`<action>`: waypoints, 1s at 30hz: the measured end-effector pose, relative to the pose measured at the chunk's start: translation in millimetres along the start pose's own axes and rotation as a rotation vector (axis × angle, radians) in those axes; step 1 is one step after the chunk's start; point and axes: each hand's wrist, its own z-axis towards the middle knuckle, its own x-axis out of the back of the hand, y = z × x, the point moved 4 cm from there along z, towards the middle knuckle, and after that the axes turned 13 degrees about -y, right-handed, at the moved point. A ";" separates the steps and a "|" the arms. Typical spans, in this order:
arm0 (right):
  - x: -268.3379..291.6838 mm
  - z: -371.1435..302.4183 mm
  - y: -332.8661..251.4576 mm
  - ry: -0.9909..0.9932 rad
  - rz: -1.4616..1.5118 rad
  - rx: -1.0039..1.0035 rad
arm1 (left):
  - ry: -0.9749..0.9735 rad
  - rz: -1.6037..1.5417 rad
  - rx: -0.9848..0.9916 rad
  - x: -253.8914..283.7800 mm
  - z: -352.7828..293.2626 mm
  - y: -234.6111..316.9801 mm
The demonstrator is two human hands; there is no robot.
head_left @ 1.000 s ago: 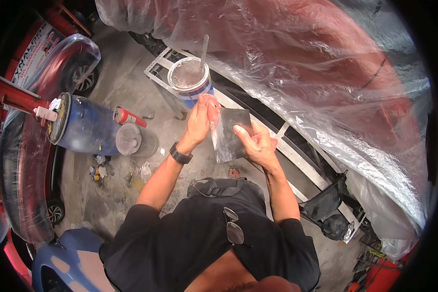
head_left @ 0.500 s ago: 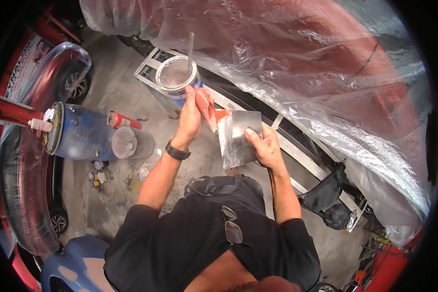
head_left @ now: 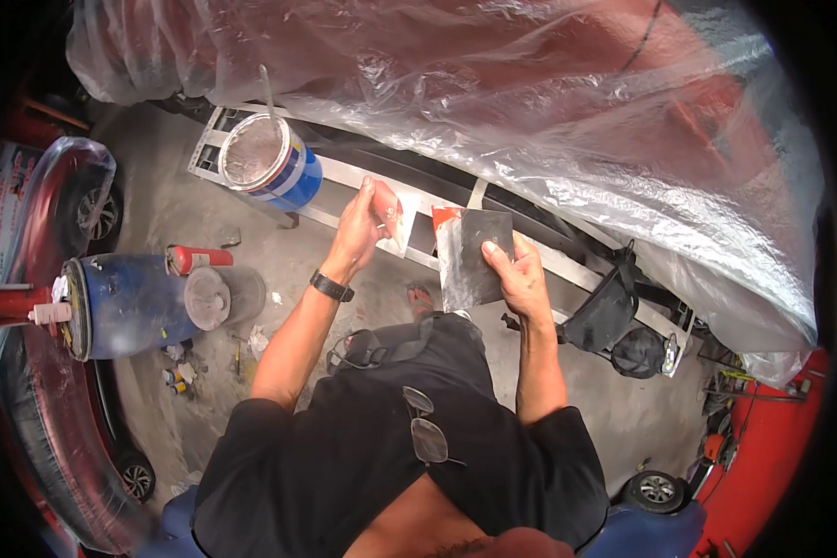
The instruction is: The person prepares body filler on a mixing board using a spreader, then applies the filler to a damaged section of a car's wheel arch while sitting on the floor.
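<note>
My left hand (head_left: 350,238) holds a flattened red-and-white tube (head_left: 389,210) between its thumb and fingers. To its right, my right hand (head_left: 523,279) grips a thin dark square plate (head_left: 482,265), thumb on top and fingers beneath. Pale putty (head_left: 452,265) smears the plate's left side, and a patch of red paste (head_left: 445,216) marks its upper left corner. A gap separates the tube from the plate. Beyond my left hand, a blue-and-white can (head_left: 293,181) with a stick standing in it rests on a metal frame.
Clear plastic sheeting (head_left: 418,84) covers a red surface beyond the metal frame (head_left: 335,223). On the left are a blue drum (head_left: 139,302), a red fire extinguisher (head_left: 200,259) and a grey bucket (head_left: 237,298). A black bag (head_left: 604,312) hangs at the frame's right.
The tube and plate have moved apart; the tube was over the plate's upper left corner before. The view has shifted, so the can appears farther left.
</note>
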 end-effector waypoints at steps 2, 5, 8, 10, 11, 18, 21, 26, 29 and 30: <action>2.4 -3.8 -0.4 0.035 -0.006 -0.022 | -0.052 0.016 -0.012 -1.7 4.3 -5.6; -14.2 -3.6 -10.6 0.011 -0.062 0.011 | -0.152 -0.018 -0.059 -16.0 10.5 -8.9; -23.1 -0.3 -6.4 -0.009 -0.279 -0.016 | -0.097 0.056 -0.157 -21.9 13.8 -4.2; -26.8 1.6 -9.2 0.003 -0.391 0.073 | -0.080 0.192 -0.194 -24.6 13.3 1.5; -30.6 2.4 -12.5 0.013 -0.506 0.159 | -0.080 0.195 -0.194 -25.9 13.4 3.0; -58.3 16.3 -7.0 0.059 -0.754 0.240 | -0.058 0.597 -0.324 -30.9 6.8 7.4; -45.7 25.6 13.4 -0.033 -0.175 0.025 | -0.069 0.550 -0.263 -27.3 9.9 10.2; -29.3 18.1 43.6 -0.009 0.216 -0.017 | -0.194 0.506 -0.255 -26.5 17.0 13.7; -23.4 7.4 32.3 0.011 0.315 -0.024 | -0.073 0.367 -0.130 -8.3 26.5 0.3; -18.8 3.4 30.4 0.013 0.295 -0.032 | -0.079 0.361 -0.120 -3.0 31.1 -5.8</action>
